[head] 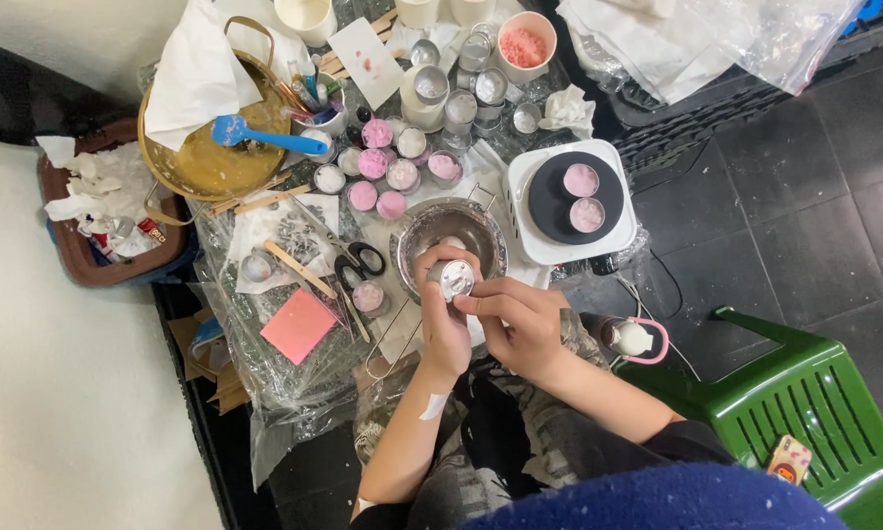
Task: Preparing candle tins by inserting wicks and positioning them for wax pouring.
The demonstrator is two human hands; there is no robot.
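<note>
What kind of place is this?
Probably a home craft corner for candle making: a hot plate warming two small tins, pink-filled tins on the table, and a metal bowl.

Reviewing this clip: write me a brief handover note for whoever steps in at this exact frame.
Left hand grips a small silver tin above the metal bowl. Right hand has its fingertips on the tin's rim.
Done, as things lie: several tins with pink or white filling stand grouped on the table; two pink-filled ones sit on the white hotplate.
Left: empty tins wait at the back. Scissors and a pink paper pad lie nearby.
</note>
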